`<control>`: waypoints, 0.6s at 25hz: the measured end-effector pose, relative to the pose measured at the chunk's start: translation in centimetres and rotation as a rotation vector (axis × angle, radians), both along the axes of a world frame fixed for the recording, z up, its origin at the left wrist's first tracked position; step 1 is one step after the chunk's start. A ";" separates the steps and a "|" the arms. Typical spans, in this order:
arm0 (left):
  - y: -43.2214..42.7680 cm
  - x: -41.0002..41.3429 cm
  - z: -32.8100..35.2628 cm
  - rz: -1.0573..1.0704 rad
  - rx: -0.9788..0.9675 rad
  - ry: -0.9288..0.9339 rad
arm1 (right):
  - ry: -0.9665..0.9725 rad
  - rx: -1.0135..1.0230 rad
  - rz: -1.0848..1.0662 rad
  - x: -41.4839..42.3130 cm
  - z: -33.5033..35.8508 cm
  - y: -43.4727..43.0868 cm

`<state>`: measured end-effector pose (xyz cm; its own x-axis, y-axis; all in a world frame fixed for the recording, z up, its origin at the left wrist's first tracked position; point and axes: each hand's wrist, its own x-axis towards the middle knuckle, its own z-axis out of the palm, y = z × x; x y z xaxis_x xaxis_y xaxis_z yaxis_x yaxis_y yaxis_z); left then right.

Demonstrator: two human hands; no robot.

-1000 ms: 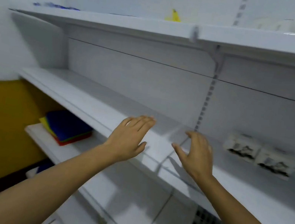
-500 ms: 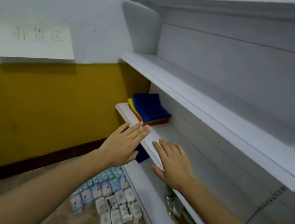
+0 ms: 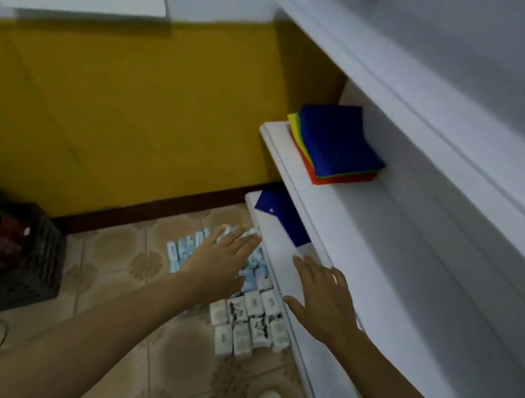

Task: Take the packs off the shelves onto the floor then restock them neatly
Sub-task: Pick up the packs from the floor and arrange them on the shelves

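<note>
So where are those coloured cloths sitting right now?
Head view, upper right: the stack of coloured cloths lies at the far end of the middle shelf, beside the yellow wall.

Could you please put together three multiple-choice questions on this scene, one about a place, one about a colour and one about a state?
1. Where do the packs lie?
A. on the floor
B. in a drawer
C. on a chair

2. What colour is the top cloth of the folded stack on the shelf?
A. red
B. blue
C. white

3. How are the left hand and the right hand?
A. both gripping packs
B. both clenched in fists
C. both open, holding nothing

Answers:
1 A, they sit in rows on the tiles.
2 B, blue covers the green, yellow and red layers.
3 C, the fingers of both are straight, with nothing in them.
</note>
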<state>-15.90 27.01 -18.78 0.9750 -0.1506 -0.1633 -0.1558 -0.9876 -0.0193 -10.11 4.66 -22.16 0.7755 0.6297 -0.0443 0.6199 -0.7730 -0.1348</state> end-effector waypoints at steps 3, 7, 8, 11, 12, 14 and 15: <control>1.3 1.4 -4.9 0.131 -0.069 0.194 | 0.239 -0.037 -0.004 1.9 -5.7 -0.2; 2.2 1.3 -11.7 0.266 -0.152 0.323 | 0.416 -0.163 0.019 2.8 -12.7 -0.7; 2.4 1.1 -13.2 0.290 -0.169 0.353 | 0.438 -0.180 0.035 2.7 -13.8 -0.4; 3.3 0.8 -18.2 0.382 -0.250 0.427 | 0.502 -0.174 0.069 2.6 -17.6 1.2; 3.6 0.9 -20.0 0.418 -0.276 0.451 | 0.555 -0.224 0.082 2.5 -18.9 1.9; 4.3 1.1 -24.3 0.471 -0.326 0.499 | 0.670 -0.301 0.074 2.0 -22.7 3.2; 4.6 1.2 -26.8 0.485 -0.352 0.522 | 0.708 -0.311 0.048 1.7 -25.2 3.6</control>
